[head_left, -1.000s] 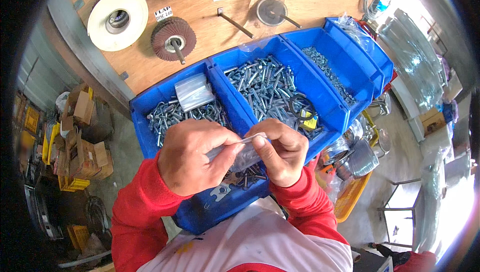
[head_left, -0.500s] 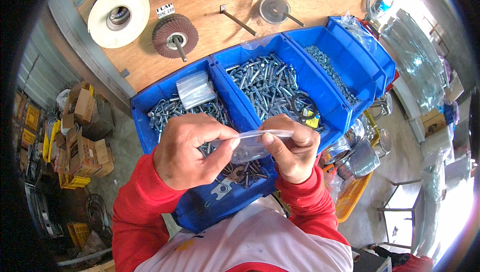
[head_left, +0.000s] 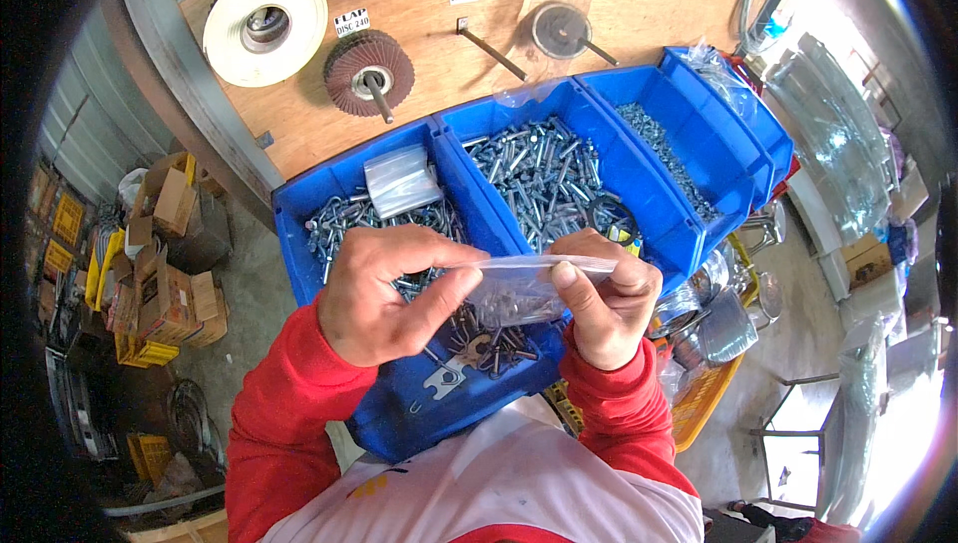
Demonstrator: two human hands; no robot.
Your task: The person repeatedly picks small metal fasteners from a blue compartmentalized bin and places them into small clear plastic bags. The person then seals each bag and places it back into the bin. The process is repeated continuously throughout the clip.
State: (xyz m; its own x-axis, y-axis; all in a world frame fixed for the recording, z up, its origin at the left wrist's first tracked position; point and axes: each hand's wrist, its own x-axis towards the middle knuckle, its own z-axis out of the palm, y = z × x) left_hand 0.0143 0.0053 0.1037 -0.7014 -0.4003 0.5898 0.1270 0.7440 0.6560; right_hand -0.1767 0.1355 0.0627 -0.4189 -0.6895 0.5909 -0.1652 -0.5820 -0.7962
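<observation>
A clear plastic zip bag (head_left: 514, 295) is stretched between my two hands, above the front of the nearest blue bin (head_left: 419, 413). My left hand (head_left: 394, 293) pinches one end of its top edge between thumb and forefinger. The other end is in a thumb-and-finger pinch of my right hand (head_left: 607, 295). Whether anything lies inside the bag I cannot tell, since bolts show through from below. Loose bolts (head_left: 349, 219) fill the bin behind my left hand, and a stack of clear bags (head_left: 401, 181) rests on them. A flat metal plate (head_left: 445, 379) lies near the bin's front.
To the right, a second blue bin holds bolts (head_left: 539, 169) and a black ring; a third holds small fasteners (head_left: 659, 149). Abrasive discs (head_left: 369, 74) hang on pegs from a wooden board (head_left: 299, 134) behind. Cardboard boxes (head_left: 165, 288) stand at left, a yellow crate (head_left: 704, 408) at right.
The bag's top edge is now pulled straighter and wider, and more of its body shows below. My hands have shifted slightly right in the picture, along with the whole scene.
</observation>
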